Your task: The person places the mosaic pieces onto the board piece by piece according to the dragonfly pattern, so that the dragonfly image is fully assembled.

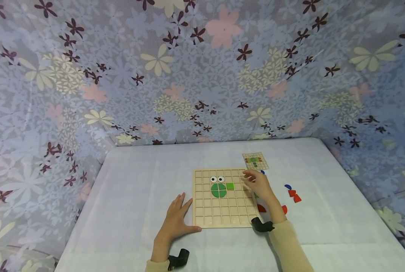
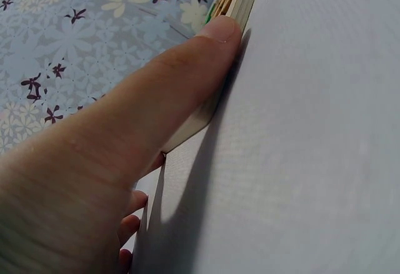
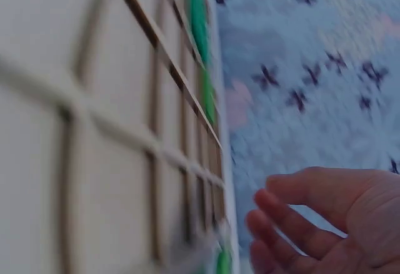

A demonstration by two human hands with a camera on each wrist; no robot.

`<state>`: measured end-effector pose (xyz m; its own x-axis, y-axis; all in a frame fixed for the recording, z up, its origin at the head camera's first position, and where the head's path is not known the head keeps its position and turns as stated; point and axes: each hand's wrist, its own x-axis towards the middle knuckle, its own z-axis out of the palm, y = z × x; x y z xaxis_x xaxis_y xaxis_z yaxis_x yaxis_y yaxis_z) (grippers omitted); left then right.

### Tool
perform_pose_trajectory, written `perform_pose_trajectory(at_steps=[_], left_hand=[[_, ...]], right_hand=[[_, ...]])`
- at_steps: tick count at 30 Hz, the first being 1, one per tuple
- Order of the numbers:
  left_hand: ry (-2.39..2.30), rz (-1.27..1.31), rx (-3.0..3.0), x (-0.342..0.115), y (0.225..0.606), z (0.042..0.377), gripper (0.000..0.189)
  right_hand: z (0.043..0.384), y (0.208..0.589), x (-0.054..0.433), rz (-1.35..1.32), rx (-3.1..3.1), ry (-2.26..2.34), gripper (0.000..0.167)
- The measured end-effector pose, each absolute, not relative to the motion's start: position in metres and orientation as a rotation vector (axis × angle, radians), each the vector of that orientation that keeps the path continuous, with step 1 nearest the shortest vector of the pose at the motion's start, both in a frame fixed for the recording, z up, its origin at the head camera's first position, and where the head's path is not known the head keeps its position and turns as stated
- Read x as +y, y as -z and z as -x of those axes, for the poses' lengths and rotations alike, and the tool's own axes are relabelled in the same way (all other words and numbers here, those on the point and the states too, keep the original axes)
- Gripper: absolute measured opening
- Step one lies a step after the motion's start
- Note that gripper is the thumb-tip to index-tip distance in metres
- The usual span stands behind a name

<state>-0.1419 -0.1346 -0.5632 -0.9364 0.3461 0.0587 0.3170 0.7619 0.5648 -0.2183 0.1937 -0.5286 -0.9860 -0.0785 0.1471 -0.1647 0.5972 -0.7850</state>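
Note:
A wooden grid board (image 1: 206,213) lies on the table. Green quarter-circle pieces (image 1: 215,192) form a disc on it, with two round eye pieces (image 1: 214,179) above and a light green square (image 1: 230,186) beside. My left hand (image 1: 175,221) rests at the board's near left corner, fingers spread along the side. In the left wrist view its thumb (image 2: 187,61) touches the board's edge. Above the board's right side hovers my right hand (image 1: 259,185), its fingers loosely bent. Nothing shows between thumb and fingers in the right wrist view, where the hand (image 3: 331,218) is beyond the grid.
A small pattern card (image 1: 261,163) lies behind the board's far right corner. To the right are a blue half-round piece (image 1: 288,187) and red pieces (image 1: 297,198). Another red piece (image 1: 262,208) lies by the board's right edge. Flowered cloth (image 1: 202,87) hangs around the table.

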Motion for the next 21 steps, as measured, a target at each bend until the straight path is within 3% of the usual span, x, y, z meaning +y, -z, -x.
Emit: perform_pose_trajectory(at_steps=[13, 21], left_hand=[[-0.925, -0.535, 2.897, -0.135, 0.565, 0.143, 0.105], [-0.911, -0.53, 2.886, -0.134, 0.565, 0.143, 0.105]], right_hand=[[0.218, 0.519, 0.237, -0.235, -2.919, -1.309, 0.04], [0.215, 0.523, 0.242, -0.196, -3.082, -1.358, 0.058]])
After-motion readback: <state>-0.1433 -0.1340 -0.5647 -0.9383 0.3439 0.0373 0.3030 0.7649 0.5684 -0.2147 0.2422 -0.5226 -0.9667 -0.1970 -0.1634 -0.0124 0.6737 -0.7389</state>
